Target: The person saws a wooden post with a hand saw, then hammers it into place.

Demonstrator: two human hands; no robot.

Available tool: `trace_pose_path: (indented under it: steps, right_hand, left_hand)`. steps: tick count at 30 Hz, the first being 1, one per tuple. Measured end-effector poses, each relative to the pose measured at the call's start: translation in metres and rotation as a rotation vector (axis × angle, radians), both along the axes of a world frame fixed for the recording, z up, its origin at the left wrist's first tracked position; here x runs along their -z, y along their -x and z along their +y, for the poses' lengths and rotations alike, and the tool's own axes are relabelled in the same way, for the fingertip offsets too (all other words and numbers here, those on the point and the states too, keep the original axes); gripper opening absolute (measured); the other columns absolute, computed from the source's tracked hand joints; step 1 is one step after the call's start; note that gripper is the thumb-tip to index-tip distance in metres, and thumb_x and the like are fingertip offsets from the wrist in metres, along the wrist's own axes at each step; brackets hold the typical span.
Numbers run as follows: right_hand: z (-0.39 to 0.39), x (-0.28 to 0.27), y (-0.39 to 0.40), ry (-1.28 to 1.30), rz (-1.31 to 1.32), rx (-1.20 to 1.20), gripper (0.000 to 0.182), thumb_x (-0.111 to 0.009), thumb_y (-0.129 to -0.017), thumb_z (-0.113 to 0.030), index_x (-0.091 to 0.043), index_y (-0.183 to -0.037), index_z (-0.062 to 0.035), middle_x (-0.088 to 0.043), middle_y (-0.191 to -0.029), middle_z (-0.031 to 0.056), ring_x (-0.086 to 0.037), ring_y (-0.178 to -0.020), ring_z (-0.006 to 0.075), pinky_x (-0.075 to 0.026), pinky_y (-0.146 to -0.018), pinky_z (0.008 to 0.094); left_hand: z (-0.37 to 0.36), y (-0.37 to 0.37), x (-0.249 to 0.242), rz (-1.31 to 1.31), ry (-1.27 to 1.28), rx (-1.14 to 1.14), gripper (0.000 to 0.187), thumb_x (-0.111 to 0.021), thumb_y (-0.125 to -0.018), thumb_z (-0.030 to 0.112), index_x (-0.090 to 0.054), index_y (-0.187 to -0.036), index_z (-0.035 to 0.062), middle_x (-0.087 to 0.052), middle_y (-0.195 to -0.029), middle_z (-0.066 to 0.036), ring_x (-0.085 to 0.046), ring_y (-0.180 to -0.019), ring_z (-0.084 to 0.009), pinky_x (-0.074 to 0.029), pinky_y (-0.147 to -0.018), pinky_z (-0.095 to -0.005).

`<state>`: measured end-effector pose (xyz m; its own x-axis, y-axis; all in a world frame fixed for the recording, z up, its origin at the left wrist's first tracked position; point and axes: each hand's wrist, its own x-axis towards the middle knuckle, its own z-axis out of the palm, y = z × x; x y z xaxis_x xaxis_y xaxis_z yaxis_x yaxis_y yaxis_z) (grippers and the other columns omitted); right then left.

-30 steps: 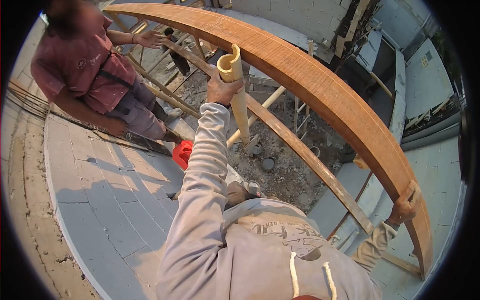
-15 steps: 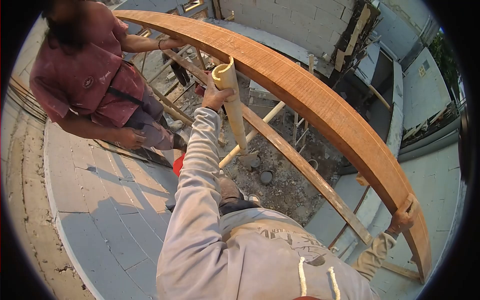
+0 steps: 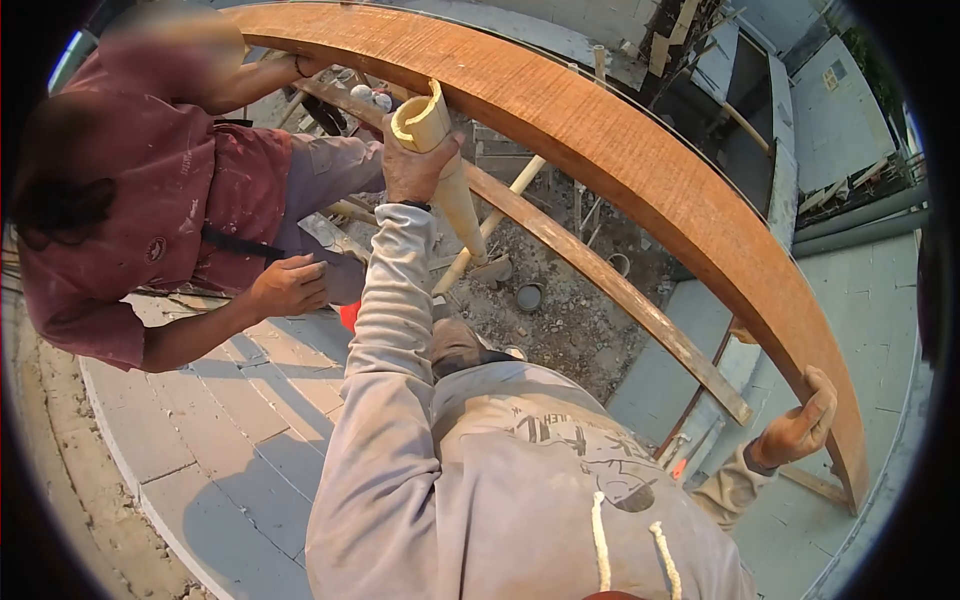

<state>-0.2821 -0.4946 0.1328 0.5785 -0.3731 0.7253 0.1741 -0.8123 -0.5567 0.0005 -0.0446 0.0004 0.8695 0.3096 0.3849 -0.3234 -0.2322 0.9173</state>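
My left hand [image 3: 418, 170] is wrapped around the upper part of a bamboo pole [image 3: 460, 210]. The pole's notched, hollow top is close to the inner edge of a long curved wooden beam [image 3: 600, 135], and its lower end slants down toward the ground. At the beam's near right end is my right hand [image 3: 797, 425], its fingers stretched upward against the inner edge and not wrapped around the wood. A co-worker in a red shirt [image 3: 170, 200] has one hand [image 3: 312, 66] at the beam's far left part; the other hand [image 3: 290, 286] is in front of their body.
A straight wooden plank [image 3: 610, 285] crosses below the beam. Another bamboo pole [image 3: 515, 190] lies behind the one I hold. Rubble and a bucket [image 3: 529, 296] are on the ground below. Pale block walls [image 3: 240, 400] stand on the left and right.
My right hand has loosened from around the beam, its fingers now extended. My left hand still grips the bamboo pole. The co-worker has leaned closer, and their lower hand has risen slightly.
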Motion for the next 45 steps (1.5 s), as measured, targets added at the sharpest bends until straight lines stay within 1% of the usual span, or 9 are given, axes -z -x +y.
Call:
trace_pose_path:
  steps: [3, 5, 8, 13, 22, 27, 32, 38, 45]
  right_hand:
    - [0.066, 0.018, -0.02, -0.164, 0.315, -0.703, 0.035, -0.053, -0.096, -0.029, -0.063, -0.087, 0.0036, -0.064, -0.083, 0.0164, -0.062, -0.083, 0.026, -0.049, -0.075, 0.0341]
    - [0.07, 0.057, -0.031, -0.166, 0.687, -0.643, 0.036, -0.054, -0.096, -0.031, -0.065, -0.093, 0.0028, -0.066, -0.089, 0.0139, -0.063, -0.085, 0.0236, -0.049, -0.078, 0.0315]
    - [0.068, 0.126, -0.046, -0.559, 0.672, -0.538, 0.038, -0.053, -0.097, -0.033, -0.063, -0.107, 0.0014, -0.066, -0.097, 0.0116, -0.064, -0.09, 0.0218, -0.05, -0.08, 0.0311]
    - [0.047, 0.137, -0.065, -1.16, 0.181, -0.554, 0.042, -0.049, -0.099, -0.035, -0.053, -0.126, -0.0032, -0.062, -0.116, 0.0127, -0.06, -0.105, 0.0234, -0.05, -0.087, 0.0351]
    - [0.071, 0.156, -0.091, -0.733, -0.057, -0.623, 0.074, -0.049, -0.093, -0.056, -0.028, -0.147, -0.0089, -0.041, -0.14, 0.0156, -0.045, -0.126, 0.0289, -0.045, -0.096, 0.0422]
    - [0.093, 0.158, -0.137, -0.768, -0.367, -0.653, 0.096, -0.05, -0.083, -0.073, -0.024, -0.147, -0.0071, -0.031, -0.146, 0.0126, -0.03, -0.136, 0.0239, -0.024, -0.112, 0.0463]
    - [0.105, 0.137, -0.171, -0.8, -0.637, -0.501, 0.085, -0.051, -0.086, -0.069, -0.036, -0.138, -0.0047, -0.041, -0.138, 0.0105, -0.039, -0.129, 0.0213, -0.031, -0.107, 0.0377]
    - [0.132, 0.107, -0.199, -1.154, -0.967, -0.357, 0.091, -0.057, -0.078, -0.07, -0.034, -0.139, -0.0075, -0.035, -0.139, 0.0182, -0.04, -0.13, 0.0264, -0.036, -0.104, 0.0418]
    - [0.151, 0.082, -0.209, -1.0, -1.088, -0.11, 0.1, -0.056, -0.074, -0.07, -0.023, -0.146, -0.0087, -0.033, -0.133, 0.0249, -0.039, -0.13, 0.0358, -0.04, -0.096, 0.0476]
  left_hand:
    - [-0.002, -0.006, 0.008, -0.083, 0.145, 0.074, 0.054, -0.083, -0.07, 0.011, -0.052, -0.114, 0.0005, -0.064, -0.099, -0.008, -0.063, -0.083, -0.0158, -0.054, -0.073, -0.0298]
    - [-0.002, -0.003, 0.012, -0.033, 0.141, 0.076, 0.061, -0.084, -0.068, 0.014, -0.048, -0.116, 0.001, -0.062, -0.1, -0.009, -0.063, -0.086, -0.0171, -0.054, -0.073, -0.0305]
    - [-0.003, -0.001, 0.002, -0.061, 0.097, 0.052, 0.064, -0.084, -0.068, 0.014, -0.046, -0.117, 0.0012, -0.061, -0.1, -0.009, -0.062, -0.084, -0.0177, -0.054, -0.07, -0.0301]
    - [-0.007, 0.002, -0.004, -0.11, 0.096, 0.106, 0.045, -0.079, -0.072, 0.006, -0.054, -0.109, 0.0017, -0.063, -0.098, -0.006, -0.062, -0.081, -0.0156, -0.053, -0.071, -0.03]
    - [-0.005, -0.006, -0.003, -0.177, 0.025, 0.027, 0.05, -0.082, -0.069, 0.015, -0.054, -0.108, -0.0001, -0.063, -0.094, -0.009, -0.062, -0.079, -0.0169, -0.053, -0.072, -0.0307]
    - [0.004, -0.018, 0.017, -0.152, 0.021, 0.012, 0.067, -0.084, -0.068, 0.019, -0.044, -0.118, -0.0008, -0.061, -0.101, -0.012, -0.062, -0.085, -0.0189, -0.053, -0.074, -0.0318]
    - [-0.006, -0.008, 0.008, -0.197, 0.055, 0.012, 0.067, -0.083, -0.068, 0.019, -0.043, -0.118, -0.0011, -0.059, -0.102, -0.011, -0.061, -0.087, -0.0184, -0.053, -0.076, -0.0319]
    - [-0.008, -0.004, 0.006, -0.224, 0.024, 0.038, 0.066, -0.082, -0.07, 0.017, -0.042, -0.119, -0.0004, -0.058, -0.102, -0.01, -0.06, -0.089, -0.0165, -0.051, -0.078, -0.0312]
    - [-0.01, 0.002, 0.001, -0.156, -0.054, -0.069, 0.064, -0.082, -0.069, 0.015, -0.046, -0.119, -0.0006, -0.06, -0.104, -0.01, -0.061, -0.09, -0.0164, -0.053, -0.078, -0.031]
